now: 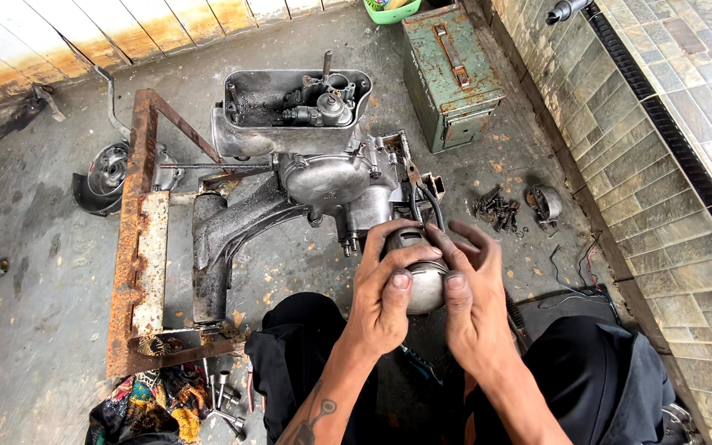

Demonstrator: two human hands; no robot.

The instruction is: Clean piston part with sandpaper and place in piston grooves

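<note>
**Both hands on one piston**

Stained concrete floor [35, 247] fills my view. My left hand [385, 288] and right hand [471, 292] each have a closed grip around one dull grey, ringed metal piston [423, 284], held above my knees, just before one greasy grey engine block [315, 165]. One green metal box [448, 74] stands beyond.

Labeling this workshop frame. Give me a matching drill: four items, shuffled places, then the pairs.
Things:
1. metal cylinder part
2. green metal box
3. rusty steel frame
4. pile of bolts

Places:
A. on the floor, right of the engine
B. held in both hands, above the lap
C. far side of the floor, by the tiled wall
D. left of the engine, flat on the floor

Pairs: 1-B, 2-C, 3-D, 4-A

The left hand and right hand both wrap the cylinder part, just in front of the engine.
</note>
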